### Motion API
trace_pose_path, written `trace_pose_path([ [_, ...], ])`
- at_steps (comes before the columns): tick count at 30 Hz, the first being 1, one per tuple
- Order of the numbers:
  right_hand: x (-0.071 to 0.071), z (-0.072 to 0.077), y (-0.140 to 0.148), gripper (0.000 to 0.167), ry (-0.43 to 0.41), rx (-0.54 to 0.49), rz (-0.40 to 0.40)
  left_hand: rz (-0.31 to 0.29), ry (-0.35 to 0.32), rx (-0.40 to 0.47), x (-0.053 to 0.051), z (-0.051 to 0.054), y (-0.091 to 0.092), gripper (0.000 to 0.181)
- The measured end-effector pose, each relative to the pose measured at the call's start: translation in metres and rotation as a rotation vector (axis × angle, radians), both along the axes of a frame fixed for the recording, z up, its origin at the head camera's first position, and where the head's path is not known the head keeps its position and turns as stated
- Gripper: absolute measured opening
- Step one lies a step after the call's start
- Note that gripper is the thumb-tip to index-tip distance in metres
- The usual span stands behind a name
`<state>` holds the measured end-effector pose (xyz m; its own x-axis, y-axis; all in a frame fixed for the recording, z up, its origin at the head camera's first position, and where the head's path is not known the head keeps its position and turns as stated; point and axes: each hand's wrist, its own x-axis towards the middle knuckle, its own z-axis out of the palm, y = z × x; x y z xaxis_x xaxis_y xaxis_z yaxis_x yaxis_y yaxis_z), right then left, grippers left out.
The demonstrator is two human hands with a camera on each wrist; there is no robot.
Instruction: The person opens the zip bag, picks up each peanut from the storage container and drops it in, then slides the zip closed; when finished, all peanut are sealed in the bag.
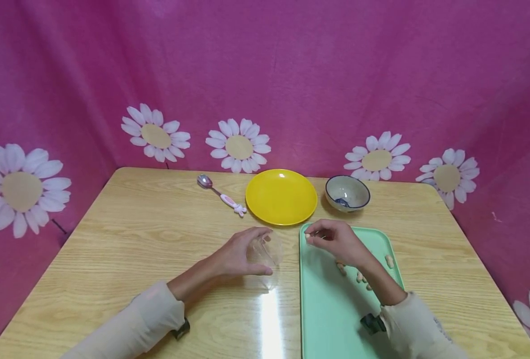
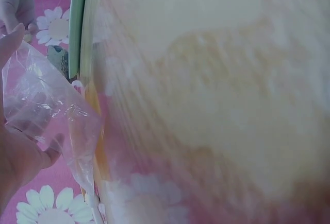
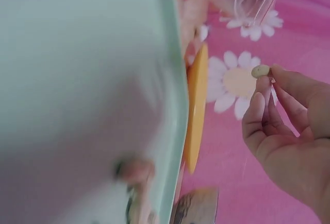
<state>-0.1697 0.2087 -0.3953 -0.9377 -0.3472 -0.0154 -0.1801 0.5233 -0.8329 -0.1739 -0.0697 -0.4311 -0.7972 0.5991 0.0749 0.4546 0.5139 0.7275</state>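
A clear plastic bag (image 1: 269, 249) hangs in my left hand (image 1: 235, 255), whose thumb and fingers curve around it over the wood table. In the left wrist view the bag (image 2: 56, 116) looks thin and shiny, and nothing can be made out inside it. My right hand (image 1: 340, 243) is above the far part of a green tray (image 1: 325, 314), a little right of the bag. Between its thumb and fingertips it pinches a peanut (image 3: 260, 71), pale and small. Several unshelled peanuts (image 1: 361, 277) lie on the tray, partly hidden by my right forearm.
Beyond my hands a yellow plate (image 1: 281, 197) lies on the table (image 1: 157, 224). To its left is a spoon (image 1: 231, 202) with a pink rabbit handle. A patterned bowl (image 1: 348, 192) stands to its right, and a pink flowered cloth (image 1: 291, 75) hangs behind.
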Motion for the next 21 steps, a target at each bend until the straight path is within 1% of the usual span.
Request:
trace_pose_path([
  [3, 0.003, -0.001, -0.013, 0.017, -0.002, -0.039, 0.002, -0.008, 0.016, 0.018, 0.0, -0.001, 0.0, 0.087],
  [9, 0.009, -0.011, -0.034, 0.013, 0.022, -0.096, 0.05, -0.025, 0.026, 0.038, -0.001, -0.004, 0.0, 0.086],
  [11, 0.01, -0.013, -0.04, 0.013, 0.023, -0.112, 0.045, -0.034, 0.036, 0.044, -0.002, -0.005, 0.0, 0.084],
  [15, 0.012, -0.012, -0.049, 0.016, 0.007, -0.147, 0.046, -0.047, 0.032, 0.055, -0.002, -0.005, 0.001, 0.083],
  [17, 0.012, -0.009, -0.051, 0.019, -0.007, -0.158, 0.074, -0.048, 0.023, 0.055, -0.001, -0.004, 0.001, 0.083],
  [21, 0.014, -0.005, -0.05, 0.025, -0.029, -0.145, 0.123, -0.034, 0.004, 0.039, -0.001, -0.003, 0.002, 0.085],
])
